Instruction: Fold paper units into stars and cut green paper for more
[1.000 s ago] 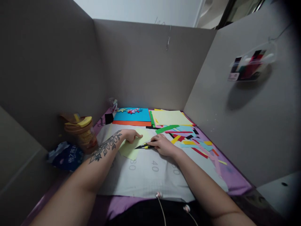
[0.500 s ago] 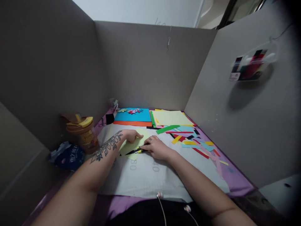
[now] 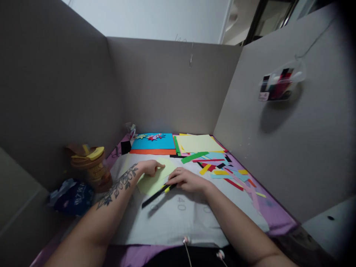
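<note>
A pale yellow sheet of paper [image 3: 151,185] lies on the white mat [image 3: 164,230]. My left hand [image 3: 150,167] rests on its upper part, index finger stretched out and pressing on the sheet, the other fingers curled. Beside the lower right edge of the paper, my right hand [image 3: 183,180] has its fingers closed around a long black-and-yellow tool [image 3: 155,197]. The tool slants down to the left, raised off the mat with its shadow below. Its exact kind is not clear.
Coloured paper strips [image 3: 222,172] lie scattered at right. A blue sheet [image 3: 151,142] bearing small paper stars and a stack of pale sheets [image 3: 200,143] are at the back. A brown tub [image 3: 93,167] and a blue packet [image 3: 72,196] stand at left. Grey partitions [image 3: 172,89] surround the table.
My right hand has lifted the black-and-yellow tool and swung its far end toward me, off the paper. My left hand still presses the sheet. The view has shifted slightly.
</note>
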Available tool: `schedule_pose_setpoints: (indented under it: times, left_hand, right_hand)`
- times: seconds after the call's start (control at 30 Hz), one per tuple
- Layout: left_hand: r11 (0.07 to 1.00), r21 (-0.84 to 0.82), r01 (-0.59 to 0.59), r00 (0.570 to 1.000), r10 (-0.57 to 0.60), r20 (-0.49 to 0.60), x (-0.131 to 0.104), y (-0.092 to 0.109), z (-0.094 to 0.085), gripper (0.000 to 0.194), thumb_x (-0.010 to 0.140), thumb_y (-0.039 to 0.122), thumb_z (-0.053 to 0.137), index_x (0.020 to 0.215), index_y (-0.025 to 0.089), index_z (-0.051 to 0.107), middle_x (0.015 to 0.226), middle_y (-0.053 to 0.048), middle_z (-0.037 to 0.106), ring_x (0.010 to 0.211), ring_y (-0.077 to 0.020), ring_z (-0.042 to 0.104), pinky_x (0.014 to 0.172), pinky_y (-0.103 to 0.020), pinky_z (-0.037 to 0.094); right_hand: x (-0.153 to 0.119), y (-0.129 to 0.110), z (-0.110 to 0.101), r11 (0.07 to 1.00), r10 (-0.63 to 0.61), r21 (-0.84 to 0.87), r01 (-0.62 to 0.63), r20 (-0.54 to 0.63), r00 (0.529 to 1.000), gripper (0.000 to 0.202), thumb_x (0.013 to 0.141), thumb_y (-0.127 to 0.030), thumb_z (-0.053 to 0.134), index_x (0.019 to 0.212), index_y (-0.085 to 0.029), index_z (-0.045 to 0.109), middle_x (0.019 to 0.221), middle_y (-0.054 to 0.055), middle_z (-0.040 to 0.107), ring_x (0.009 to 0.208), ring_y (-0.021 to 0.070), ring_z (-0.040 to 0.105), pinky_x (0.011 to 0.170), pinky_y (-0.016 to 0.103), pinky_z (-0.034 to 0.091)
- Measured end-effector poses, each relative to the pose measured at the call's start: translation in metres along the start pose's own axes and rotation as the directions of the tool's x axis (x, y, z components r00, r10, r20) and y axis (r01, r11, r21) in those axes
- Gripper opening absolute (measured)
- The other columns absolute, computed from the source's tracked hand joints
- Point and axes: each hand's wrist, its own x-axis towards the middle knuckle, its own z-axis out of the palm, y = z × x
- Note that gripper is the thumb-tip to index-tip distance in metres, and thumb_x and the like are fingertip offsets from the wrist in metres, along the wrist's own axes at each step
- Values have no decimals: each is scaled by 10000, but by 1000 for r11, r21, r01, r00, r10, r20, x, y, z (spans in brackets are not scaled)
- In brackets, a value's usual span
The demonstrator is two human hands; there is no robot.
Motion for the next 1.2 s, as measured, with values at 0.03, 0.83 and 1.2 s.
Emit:
schedule_pose_setpoints:
  times: [0.03,0.83,1.2]
  left_hand:
    - [1000,-24,13,1000,-13,-20,-1,-1,3,808,570,131,561,1353,269,418,882,-3,658,709,-170,576,596,-209,432]
    - [867,-354,350,821,-466,-329,-21,13,38,622,609,497,661,1102,156,493,1013,-118,649,875,-240,630,603,-246,419]
    - [715,-690,117,847,-434,-306,-15,11,39,268,827,303,403,959,139,569,915,-74,689,744,-170,648,523,-198,461]
  right_hand:
    - [-9,8,-9,998,54,40,-52,-63,997,474,754,-60,486,1139,-297,630,1092,29,634,1004,174,540,932,334,359]
    - [12,18,17,-232,773,973,2,183,607,309,804,-413,577,993,-214,435,998,61,554,755,172,669,610,285,512]
    - [20,24,31,-53,804,997,64,5,595,336,750,-394,635,990,-219,479,1002,31,553,815,135,629,711,262,480]
